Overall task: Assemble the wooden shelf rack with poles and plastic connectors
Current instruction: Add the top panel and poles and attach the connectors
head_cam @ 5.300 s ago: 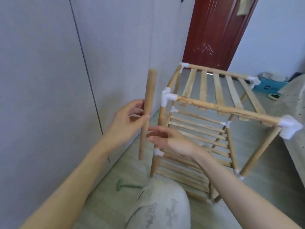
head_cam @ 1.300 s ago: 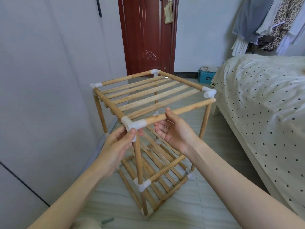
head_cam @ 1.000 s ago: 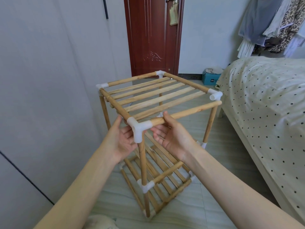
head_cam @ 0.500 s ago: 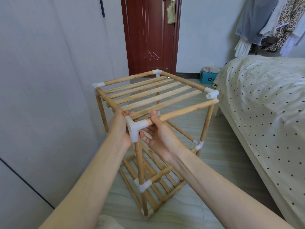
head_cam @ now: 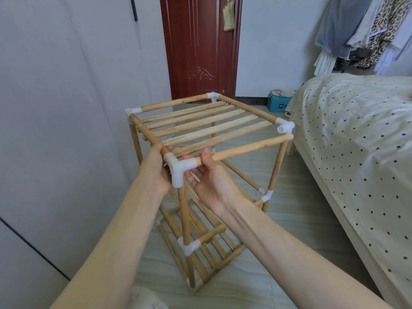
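While the rack point(head_cam: 200, 130) stands on the floor beside the bed point(head_cam: 356, 141), my left hand point(head_cam: 156, 170) grips its side pole at the near corner connector point(head_cam: 177, 168). My right hand point(head_cam: 211, 177) pinches the front pole point(head_cam: 245, 148), whose far end sits outside the right corner connector point(head_cam: 285, 127).

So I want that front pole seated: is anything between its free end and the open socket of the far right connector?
Nothing visible. The front pole ends just below and in front of the far right connector, whose open socket looks empty. The right hand holds the pole near the front corner connector.
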`<state>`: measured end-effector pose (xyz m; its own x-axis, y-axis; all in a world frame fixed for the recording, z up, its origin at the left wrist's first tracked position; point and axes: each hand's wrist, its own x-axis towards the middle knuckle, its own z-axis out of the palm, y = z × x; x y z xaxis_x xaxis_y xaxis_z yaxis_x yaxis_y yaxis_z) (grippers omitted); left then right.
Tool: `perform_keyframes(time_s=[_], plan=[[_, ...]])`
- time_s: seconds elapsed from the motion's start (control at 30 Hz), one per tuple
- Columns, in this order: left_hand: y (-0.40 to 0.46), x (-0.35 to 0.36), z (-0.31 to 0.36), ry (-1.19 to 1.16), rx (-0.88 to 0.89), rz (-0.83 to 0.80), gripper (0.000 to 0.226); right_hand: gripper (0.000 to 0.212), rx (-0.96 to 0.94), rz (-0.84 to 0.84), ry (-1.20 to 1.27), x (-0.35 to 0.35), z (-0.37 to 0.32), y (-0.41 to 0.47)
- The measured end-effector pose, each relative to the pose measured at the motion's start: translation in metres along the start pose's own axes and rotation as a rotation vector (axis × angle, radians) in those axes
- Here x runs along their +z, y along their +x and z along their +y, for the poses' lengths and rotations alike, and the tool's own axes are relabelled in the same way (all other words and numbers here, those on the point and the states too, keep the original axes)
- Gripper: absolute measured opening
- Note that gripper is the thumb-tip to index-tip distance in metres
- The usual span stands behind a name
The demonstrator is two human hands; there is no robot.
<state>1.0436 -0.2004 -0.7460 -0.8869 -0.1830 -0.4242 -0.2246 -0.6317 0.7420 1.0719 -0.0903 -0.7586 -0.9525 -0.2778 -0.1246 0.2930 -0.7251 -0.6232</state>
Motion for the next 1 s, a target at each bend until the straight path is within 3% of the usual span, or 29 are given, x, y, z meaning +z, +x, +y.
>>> perform_keyframes(time_s=[0.67,0.87,1.0], plan=[[0.01,0.011,-0.004,0.043,0.115,0.087,0.037,0.024,0.006,0.025,-0.015,0.0,-0.003,-0.002],[0.018,-0.005,0.01,0.101,0.137,0.021,0.04,0.024,0.129,-0.072,-0.153,-0.009,-0.009,-0.006],[0.022,-0.029,0.037,0.127,0.067,-0.052,0.041,0.027,-0.005,0.077,-0.358,-0.036,-0.035,-0.01]])
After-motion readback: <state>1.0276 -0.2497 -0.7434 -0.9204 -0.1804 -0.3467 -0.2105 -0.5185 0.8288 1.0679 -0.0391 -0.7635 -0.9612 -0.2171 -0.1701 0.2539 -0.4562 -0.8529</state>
